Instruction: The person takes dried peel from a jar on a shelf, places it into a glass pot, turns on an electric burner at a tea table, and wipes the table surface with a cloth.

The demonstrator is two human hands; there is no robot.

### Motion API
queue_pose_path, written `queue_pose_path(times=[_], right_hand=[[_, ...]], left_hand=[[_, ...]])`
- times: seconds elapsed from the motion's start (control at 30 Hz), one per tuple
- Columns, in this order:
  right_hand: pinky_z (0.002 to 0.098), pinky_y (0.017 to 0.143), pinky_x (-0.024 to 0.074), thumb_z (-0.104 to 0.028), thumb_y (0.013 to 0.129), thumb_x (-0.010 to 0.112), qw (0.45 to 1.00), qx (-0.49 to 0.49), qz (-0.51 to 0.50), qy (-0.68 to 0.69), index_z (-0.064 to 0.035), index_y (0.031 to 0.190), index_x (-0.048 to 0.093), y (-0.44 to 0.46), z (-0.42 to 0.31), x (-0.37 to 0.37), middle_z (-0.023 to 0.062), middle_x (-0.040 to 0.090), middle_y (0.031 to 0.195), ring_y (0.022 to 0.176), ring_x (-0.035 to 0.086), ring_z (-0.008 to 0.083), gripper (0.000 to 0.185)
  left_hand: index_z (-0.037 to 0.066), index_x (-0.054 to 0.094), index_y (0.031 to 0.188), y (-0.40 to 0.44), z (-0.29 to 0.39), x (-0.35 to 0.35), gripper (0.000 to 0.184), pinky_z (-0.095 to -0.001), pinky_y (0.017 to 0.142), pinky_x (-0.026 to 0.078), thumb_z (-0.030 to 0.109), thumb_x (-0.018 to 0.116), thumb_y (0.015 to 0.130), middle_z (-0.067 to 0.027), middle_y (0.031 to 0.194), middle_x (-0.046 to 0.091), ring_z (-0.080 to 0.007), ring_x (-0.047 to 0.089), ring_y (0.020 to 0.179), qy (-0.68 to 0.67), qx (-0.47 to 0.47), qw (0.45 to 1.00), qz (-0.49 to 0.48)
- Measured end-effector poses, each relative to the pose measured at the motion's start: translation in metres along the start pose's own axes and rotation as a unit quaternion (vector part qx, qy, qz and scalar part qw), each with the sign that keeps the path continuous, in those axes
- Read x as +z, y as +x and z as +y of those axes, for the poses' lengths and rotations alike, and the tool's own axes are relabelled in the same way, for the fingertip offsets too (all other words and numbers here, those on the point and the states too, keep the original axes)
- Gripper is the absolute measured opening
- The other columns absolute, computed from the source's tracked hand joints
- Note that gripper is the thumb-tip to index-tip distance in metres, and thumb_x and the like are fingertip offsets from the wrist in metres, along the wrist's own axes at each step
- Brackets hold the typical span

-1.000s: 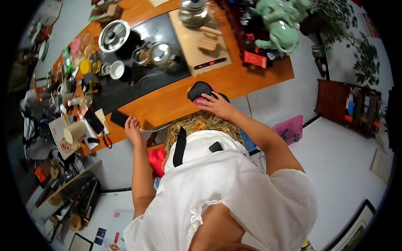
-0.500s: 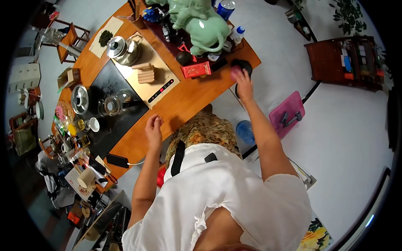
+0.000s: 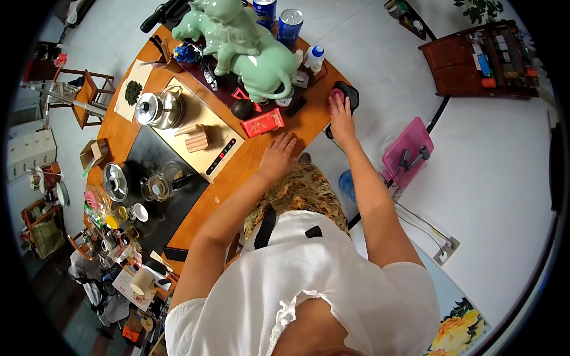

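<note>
At the table's right-hand corner, my right hand (image 3: 341, 123) presses a pink cloth (image 3: 336, 95) under its extended fingers. A black object (image 3: 349, 95) lies against the cloth at that corner; its kind is unclear. My left hand (image 3: 278, 158) rests palm down near the front edge of the wooden table (image 3: 237, 159), fingers spread, holding nothing. Just beyond those fingertips is a red box (image 3: 263, 123). A small dark phone-like item (image 3: 295, 107) lies between the two hands, beside a large green elephant figure (image 3: 261, 68).
Left of the box, a gold-coloured panel (image 3: 217, 139) carries a kettle (image 3: 168, 110) and a wooden block-like piece (image 3: 196, 137). A glass teapot (image 3: 160, 185) stands on the black slab (image 3: 178, 204). Blue cans (image 3: 290, 26) and small bottles (image 3: 314, 56) line the far side.
My left hand has moved right along the table edge to the red box and opened flat. My right hand stays at the corner on the cloth. The view has shifted.
</note>
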State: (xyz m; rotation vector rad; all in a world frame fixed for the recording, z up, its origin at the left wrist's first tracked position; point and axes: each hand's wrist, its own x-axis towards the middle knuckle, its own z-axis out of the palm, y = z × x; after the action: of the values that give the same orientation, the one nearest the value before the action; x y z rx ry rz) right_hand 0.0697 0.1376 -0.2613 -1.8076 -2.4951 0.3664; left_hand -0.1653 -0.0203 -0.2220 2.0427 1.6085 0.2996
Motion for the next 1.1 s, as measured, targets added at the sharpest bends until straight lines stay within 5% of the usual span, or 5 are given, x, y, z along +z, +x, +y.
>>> queue_pose_path(times=[0.27,0.37,0.43,0.97,1.1], right_hand=[[0.0634,0.109,0.0327,-0.011,0.092,0.047,1.000,-0.024,-0.004,-0.003,-0.0279,0.143,0.051,0.085,0.034,-0.017,0.0021,0.041,0.154,0.146,0.031,0.0327,0.053],[0.0454,0.106,0.0431,-0.010,0.094,0.048,0.940,0.125,-0.132,0.288,-0.0226,0.135,0.056,0.135,0.054,-0.018,0.0090,0.049,0.145,0.131,0.049,0.0364,0.043],[0.0465,0.099,0.0477,-0.006,0.089,0.052,0.964,-0.061,-0.016,0.258,-0.0207,0.134,0.055,0.136,0.081,0.005,0.0115,0.057,0.135,0.119,0.056,0.0399,0.047],[0.0429,0.077,0.0586,0.005,0.084,0.050,0.859,-0.038,-0.240,0.450,-0.0153,0.136,0.057,0.091,0.157,-0.057,0.0140,0.058,0.135,0.108,0.065,0.0340,0.056],[0.0396,0.103,0.0469,-0.001,0.089,0.057,0.893,-0.174,-0.192,0.367,-0.0084,0.142,0.050,0.116,0.171,-0.021,0.0156,0.051,0.145,0.125,0.055,0.0333,0.054]], left_hand=[[0.008,0.040,0.149,0.036,0.029,0.032,0.071,-0.0499,0.114,0.032,0.030,0.067,0.087,-0.0151,0.157,0.035,-0.0338,0.031,0.146,0.010,-0.033,0.999,-0.024],[0.006,0.038,0.149,0.069,0.049,0.040,0.078,-0.0500,0.114,0.033,0.025,0.073,0.083,-0.0172,0.156,0.036,-0.0365,0.034,0.144,0.008,-0.054,0.998,0.015],[0.005,0.037,0.150,0.095,0.060,0.047,0.079,-0.0496,0.114,0.033,0.023,0.074,0.083,-0.0186,0.156,0.036,-0.0367,0.034,0.144,0.060,-0.063,0.995,0.056],[0.000,0.035,0.149,0.140,0.112,0.029,0.093,-0.0471,0.117,0.031,0.040,0.079,0.077,-0.0219,0.158,0.029,-0.0409,0.026,0.146,0.133,-0.200,0.968,-0.070],[-0.002,0.033,0.150,0.146,0.124,0.027,0.094,-0.0476,0.116,0.031,0.043,0.076,0.080,-0.0237,0.160,0.022,-0.0416,0.020,0.148,0.135,-0.241,0.957,-0.088]])
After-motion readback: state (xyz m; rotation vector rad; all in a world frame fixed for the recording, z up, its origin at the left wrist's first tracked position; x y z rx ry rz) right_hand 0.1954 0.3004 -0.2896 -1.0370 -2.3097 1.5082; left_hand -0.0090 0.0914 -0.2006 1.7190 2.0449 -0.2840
